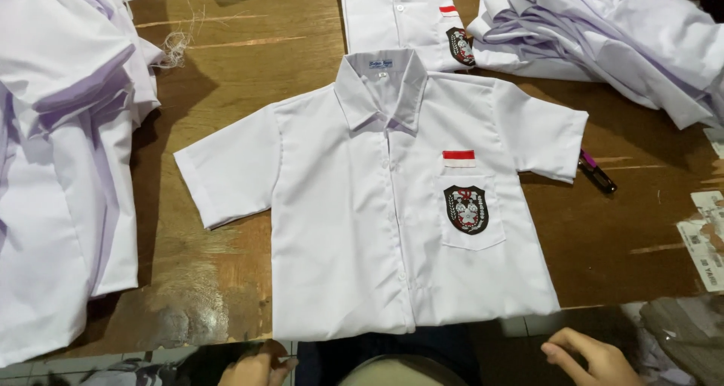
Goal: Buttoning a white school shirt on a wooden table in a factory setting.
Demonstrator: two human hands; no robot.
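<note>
Shirt, white and short-sleeved, lies face up and buttoned on a wooden table, collar at 12 o'clock and hem at 6 o'clock along the table's near edge, so its long axis runs straight away from the person. Head view: both hands sit below the hem, off the cloth. The right hand rests at about 5 o'clock from the shirt's middle, fingers loosely curled and holding nothing, near the hem's right corner. The left hand shows only partly at about 7 o'clock, at the frame's bottom edge; whether it is spread or closed cannot be told. The shirt lies ahead of both hands, neither clearly nearer. A chest pocket with a dark badge faces up. Stacks of white shirts flank it at 9 o'clock, more white garments at 2 o'clock, a pen just beside the right sleeve.
</note>
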